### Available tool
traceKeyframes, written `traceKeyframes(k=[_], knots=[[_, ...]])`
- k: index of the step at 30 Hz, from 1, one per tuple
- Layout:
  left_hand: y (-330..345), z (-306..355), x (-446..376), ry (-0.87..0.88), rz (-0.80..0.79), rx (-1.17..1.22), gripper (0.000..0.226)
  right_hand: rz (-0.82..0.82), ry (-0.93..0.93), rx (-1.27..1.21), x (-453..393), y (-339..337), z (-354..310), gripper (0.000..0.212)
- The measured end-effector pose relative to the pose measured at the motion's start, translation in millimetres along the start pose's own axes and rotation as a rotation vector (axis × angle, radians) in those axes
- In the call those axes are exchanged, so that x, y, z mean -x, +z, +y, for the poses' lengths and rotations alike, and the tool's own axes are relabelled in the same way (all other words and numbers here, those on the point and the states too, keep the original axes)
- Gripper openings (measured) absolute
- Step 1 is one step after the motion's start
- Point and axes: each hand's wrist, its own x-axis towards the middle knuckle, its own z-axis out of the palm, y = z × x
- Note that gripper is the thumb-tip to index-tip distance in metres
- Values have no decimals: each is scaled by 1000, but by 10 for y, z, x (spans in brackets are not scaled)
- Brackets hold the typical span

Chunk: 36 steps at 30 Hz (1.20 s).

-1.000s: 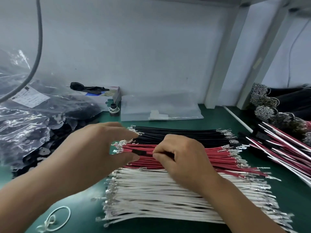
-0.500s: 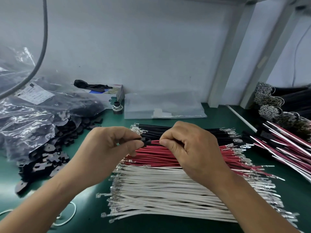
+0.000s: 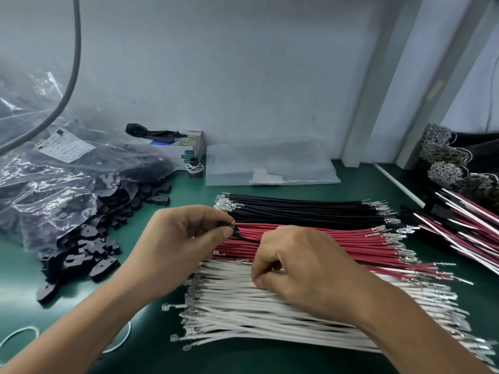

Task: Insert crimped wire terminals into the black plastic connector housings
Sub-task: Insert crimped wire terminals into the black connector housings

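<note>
The left hand (image 3: 186, 238) pinches a black housing (image 3: 231, 230). The right hand (image 3: 299, 263) — nearer the white wires (image 3: 270, 306) (lying left-to-right) — pinches one, just below.

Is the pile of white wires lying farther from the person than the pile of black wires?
No, the white wires lie nearest the person, with the red wires between them and the black wires behind.

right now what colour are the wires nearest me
White, seen best in the head view.

Three wire rows (image 3: 310, 265) side by side in middle of tabletop (image 3: 24, 268). Bag of housings (image 3: 67, 184) at left, some spilled out. Small box (image 3: 186, 147) behind. More wire bundles (image 3: 464, 217) at right.
</note>
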Motion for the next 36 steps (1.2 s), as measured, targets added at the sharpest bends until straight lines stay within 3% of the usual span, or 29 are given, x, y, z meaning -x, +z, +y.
traceKeyframes(k=[3,9,13,18,36], knots=[[-5,13,1,-31,-9,13,16,-10,17,-36,8,23,-28,15],[-38,39,-14,-102,8,147,18,23,34,-57,10,-61,3,11],[-88,56,-20,-167,-30,269,20,164,94,-259,21,-259,112,16],[-54,109,-9,-204,-35,446,25,397,98,-137,21,-221,106,11],[-35,155,5,-245,-12,607,28,533,-102,141,40,-191,35,15]])
